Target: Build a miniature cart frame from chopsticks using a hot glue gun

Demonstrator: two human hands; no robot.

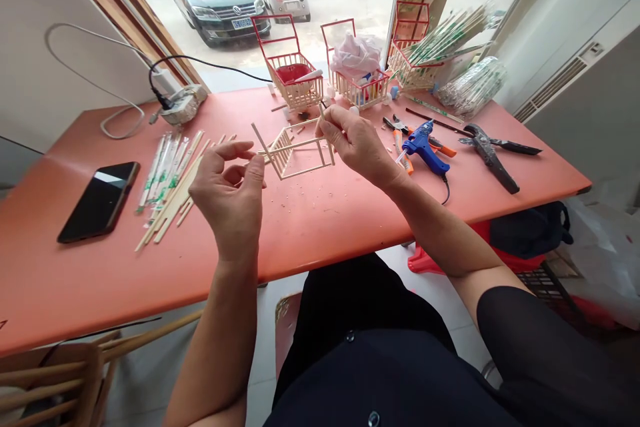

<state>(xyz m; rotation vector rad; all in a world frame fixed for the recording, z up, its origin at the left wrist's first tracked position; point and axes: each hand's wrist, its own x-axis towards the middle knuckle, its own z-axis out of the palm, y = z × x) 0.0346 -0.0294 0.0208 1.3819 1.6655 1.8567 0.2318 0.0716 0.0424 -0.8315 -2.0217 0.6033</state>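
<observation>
My right hand is closed in a pinch on the upper right corner of a small frame of thin wooden sticks. The frame is tilted above the table, with a row of slats along its left side. At that slatted side, my left hand is closed too, thumb and forefinger together on what looks like a short thin wooden stick. Its tip is at the frame, and I cannot tell whether it is joined on. The fingers hide part of it.
Loose sticks, wrapped chopsticks and a phone lie left. On the right are a blue glue gun, orange-handled pliers and black-handled cutters. Small stick carts stand at the back; a power strip is back left.
</observation>
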